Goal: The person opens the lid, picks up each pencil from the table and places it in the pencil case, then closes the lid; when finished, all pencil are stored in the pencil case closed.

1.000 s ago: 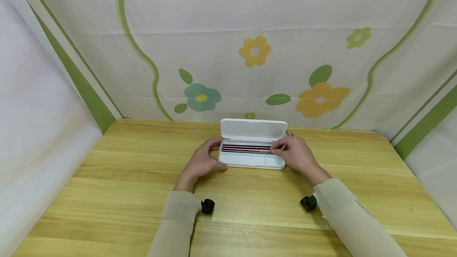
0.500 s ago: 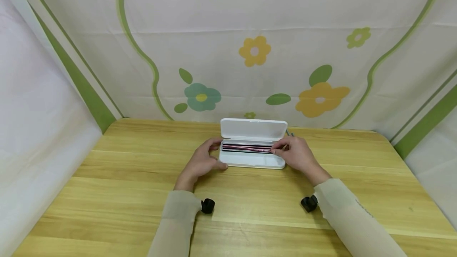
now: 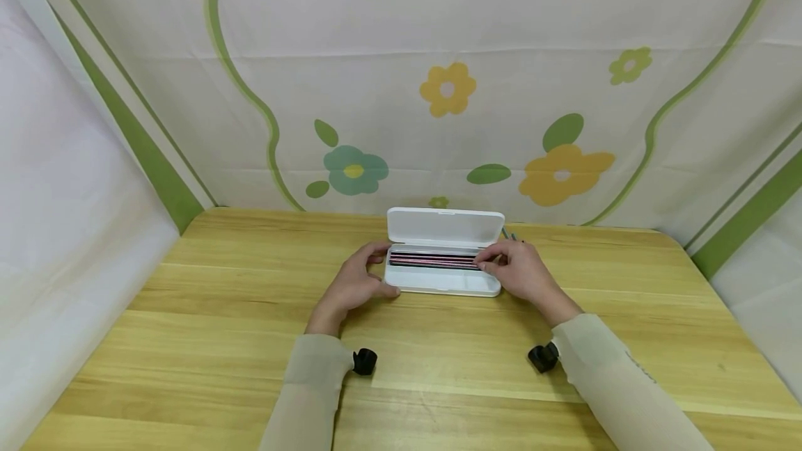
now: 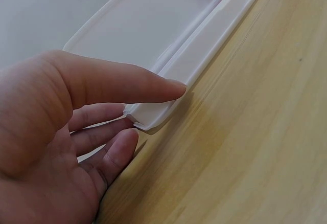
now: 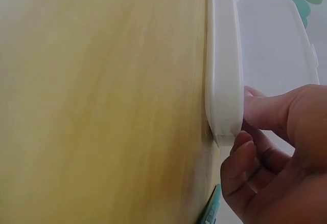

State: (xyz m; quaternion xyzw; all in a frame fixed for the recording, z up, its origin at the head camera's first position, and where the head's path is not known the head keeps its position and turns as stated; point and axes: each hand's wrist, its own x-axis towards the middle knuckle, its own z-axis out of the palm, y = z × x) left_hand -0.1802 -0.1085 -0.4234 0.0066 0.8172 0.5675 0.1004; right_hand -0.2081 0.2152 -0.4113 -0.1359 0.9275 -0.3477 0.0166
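A white pencil case [image 3: 441, 285] lies on the table with its lid [image 3: 445, 228] raised at the back. Several dark and reddish pencils [image 3: 432, 261] lie lengthwise in its rear part. My left hand [image 3: 356, 282] holds the case's left end, thumb at the front edge and fingers behind; the left wrist view shows the thumb [image 4: 127, 83] along the front rim. At the right end, my right hand [image 3: 521, 271] pinches a reddish pencil between thumb and fingertips. In the right wrist view, the case wall [image 5: 226, 70] hides the pencils.
Thin teal items [image 3: 514, 236] lie behind the case's right end, mostly covered by the right hand; one teal end [image 5: 210, 208] shows in the right wrist view. A floral curtain [image 3: 401, 89] hangs behind the wooden table [image 3: 219, 312].
Half a second ago the reddish pencil was slanted across the others; now it lies nearly in line with them. The right fingers shifted only slightly, and the left hand kept its place.
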